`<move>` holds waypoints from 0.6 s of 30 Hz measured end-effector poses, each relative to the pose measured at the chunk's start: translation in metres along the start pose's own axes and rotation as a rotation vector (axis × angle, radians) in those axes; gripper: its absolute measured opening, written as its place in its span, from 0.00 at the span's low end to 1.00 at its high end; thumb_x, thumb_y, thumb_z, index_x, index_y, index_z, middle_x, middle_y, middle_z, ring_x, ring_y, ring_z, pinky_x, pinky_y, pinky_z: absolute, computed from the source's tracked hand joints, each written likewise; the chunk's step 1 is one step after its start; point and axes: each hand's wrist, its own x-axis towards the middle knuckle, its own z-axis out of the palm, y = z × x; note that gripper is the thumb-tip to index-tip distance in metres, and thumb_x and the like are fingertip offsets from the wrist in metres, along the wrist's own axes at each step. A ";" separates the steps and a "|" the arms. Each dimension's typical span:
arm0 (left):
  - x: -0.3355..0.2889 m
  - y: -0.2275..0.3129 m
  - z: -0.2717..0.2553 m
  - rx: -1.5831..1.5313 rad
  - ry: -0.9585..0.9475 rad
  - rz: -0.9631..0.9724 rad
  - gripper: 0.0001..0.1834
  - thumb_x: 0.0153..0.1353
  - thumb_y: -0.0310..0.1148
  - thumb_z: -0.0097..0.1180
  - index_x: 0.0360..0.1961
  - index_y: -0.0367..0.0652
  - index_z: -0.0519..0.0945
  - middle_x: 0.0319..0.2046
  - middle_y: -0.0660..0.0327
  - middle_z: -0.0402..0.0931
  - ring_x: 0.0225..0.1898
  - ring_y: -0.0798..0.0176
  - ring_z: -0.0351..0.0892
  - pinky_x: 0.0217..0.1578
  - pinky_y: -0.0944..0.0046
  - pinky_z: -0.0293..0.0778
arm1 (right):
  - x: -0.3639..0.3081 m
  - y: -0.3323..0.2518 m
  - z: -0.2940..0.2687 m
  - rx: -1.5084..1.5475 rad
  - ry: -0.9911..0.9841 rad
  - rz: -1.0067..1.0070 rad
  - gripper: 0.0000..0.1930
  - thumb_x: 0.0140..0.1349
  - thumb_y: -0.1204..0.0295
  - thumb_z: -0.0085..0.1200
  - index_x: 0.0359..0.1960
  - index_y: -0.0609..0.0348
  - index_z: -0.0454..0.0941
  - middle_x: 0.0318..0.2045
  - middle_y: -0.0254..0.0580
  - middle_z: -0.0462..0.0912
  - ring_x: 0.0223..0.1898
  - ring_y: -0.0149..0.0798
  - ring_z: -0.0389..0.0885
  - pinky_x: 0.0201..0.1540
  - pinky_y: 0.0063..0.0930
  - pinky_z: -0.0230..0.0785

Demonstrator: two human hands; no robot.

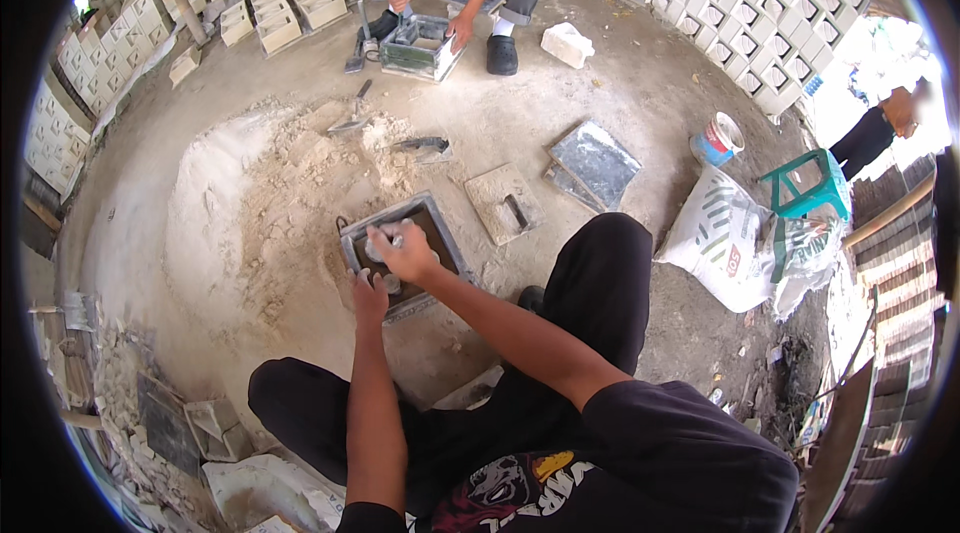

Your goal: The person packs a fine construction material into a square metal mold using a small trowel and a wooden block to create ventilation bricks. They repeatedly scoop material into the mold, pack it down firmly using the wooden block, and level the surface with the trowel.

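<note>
Dirt floor (620, 83); hands (405, 251) in mould (432, 223), sand pile (270, 193) adj.

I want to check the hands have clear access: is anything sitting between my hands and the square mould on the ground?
Nothing visible does. The right hand is already inside the square mould, gripping a small pale object there, and the left hand rests at its near edge. The sand pile lies to the mould's left, apart from both hands.
</note>
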 end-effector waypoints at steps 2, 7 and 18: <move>0.006 0.007 -0.003 0.000 0.015 0.005 0.23 0.62 0.38 0.48 0.51 0.29 0.71 0.59 0.33 0.60 0.64 0.38 0.56 0.63 0.49 0.55 | 0.005 -0.013 -0.007 -0.019 -0.074 0.027 0.20 0.64 0.64 0.52 0.19 0.67 0.73 0.13 0.40 0.70 0.19 0.24 0.62 0.23 0.28 0.60; 0.008 0.003 -0.005 -0.026 0.050 -0.029 0.22 0.62 0.38 0.48 0.51 0.30 0.72 0.58 0.34 0.62 0.63 0.37 0.58 0.62 0.48 0.57 | 0.001 -0.025 0.000 0.132 0.033 0.003 0.18 0.62 0.66 0.54 0.18 0.67 0.74 0.13 0.38 0.71 0.20 0.23 0.63 0.24 0.28 0.60; 0.007 0.017 -0.012 -0.154 0.258 -0.139 0.18 0.63 0.37 0.45 0.47 0.34 0.74 0.43 0.39 0.75 0.48 0.38 0.73 0.47 0.49 0.69 | 0.000 0.001 0.000 0.136 -0.067 -0.057 0.20 0.62 0.64 0.56 0.17 0.66 0.74 0.12 0.33 0.72 0.20 0.21 0.64 0.24 0.26 0.60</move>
